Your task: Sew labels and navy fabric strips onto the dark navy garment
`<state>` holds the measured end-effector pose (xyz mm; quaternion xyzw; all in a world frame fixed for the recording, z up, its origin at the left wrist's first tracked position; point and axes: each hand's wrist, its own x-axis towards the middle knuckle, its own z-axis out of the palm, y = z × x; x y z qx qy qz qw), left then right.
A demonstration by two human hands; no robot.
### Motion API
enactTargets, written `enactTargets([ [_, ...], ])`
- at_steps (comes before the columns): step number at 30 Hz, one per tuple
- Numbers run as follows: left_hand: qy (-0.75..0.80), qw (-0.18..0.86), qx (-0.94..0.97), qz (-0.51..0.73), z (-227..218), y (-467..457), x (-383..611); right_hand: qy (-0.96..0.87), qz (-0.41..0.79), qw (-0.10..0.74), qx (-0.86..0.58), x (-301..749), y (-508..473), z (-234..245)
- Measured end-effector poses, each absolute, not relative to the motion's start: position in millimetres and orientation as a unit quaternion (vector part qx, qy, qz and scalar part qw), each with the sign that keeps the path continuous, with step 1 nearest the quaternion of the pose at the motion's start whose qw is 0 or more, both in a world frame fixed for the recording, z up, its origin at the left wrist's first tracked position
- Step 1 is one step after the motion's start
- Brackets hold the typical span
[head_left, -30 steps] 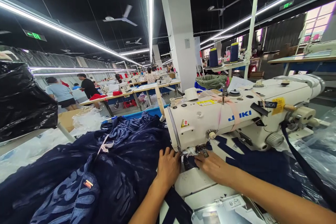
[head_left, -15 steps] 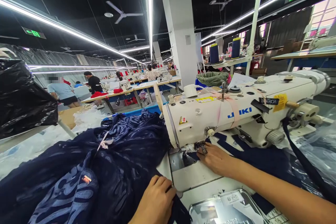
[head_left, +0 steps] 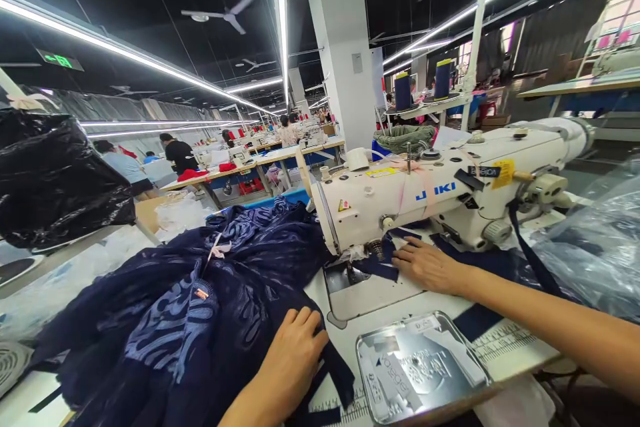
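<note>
Dark navy sheer garment (head_left: 240, 320) with lighter blue embroidered patterns lies bunched to the left of the sewing machine (head_left: 400, 193). My left hand (head_left: 295, 350) rests at its right edge, fingers curled over the fabric. On the machine bed, my right hand (head_left: 433, 268) lies with its fingers stretched out and a little apart. Their tips touch or lie beside a short navy fabric strip (head_left: 383, 268), which runs toward the presser foot. The machine head partly hides the needle area.
A metal tray (head_left: 423, 373) with white labels sits at the table's front. Clear plastic wrap (head_left: 595, 240) lies at right, a black plastic bag (head_left: 60, 180) at left. Navy thread cones (head_left: 443, 80) stand behind the machine. Several people work at far tables.
My right hand has drawn back from the needle area, to the right, and more of the navy strip shows. My left hand stays on the garment. The camera view has shifted.
</note>
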<state>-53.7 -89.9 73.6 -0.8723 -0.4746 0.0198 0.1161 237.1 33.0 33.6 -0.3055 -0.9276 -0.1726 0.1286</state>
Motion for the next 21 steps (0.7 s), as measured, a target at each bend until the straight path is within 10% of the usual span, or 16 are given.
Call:
enactTargets([
  [9,-0.421,0.105,-0.897,-0.084,94,-74,-33,-0.920,-0.138,0.117,-0.348,270,-10,61],
  [21,-0.571,-0.165,-0.767,-0.242,44,-15,-7,-0.940,-0.009,0.027,-0.341,257,-50,68],
])
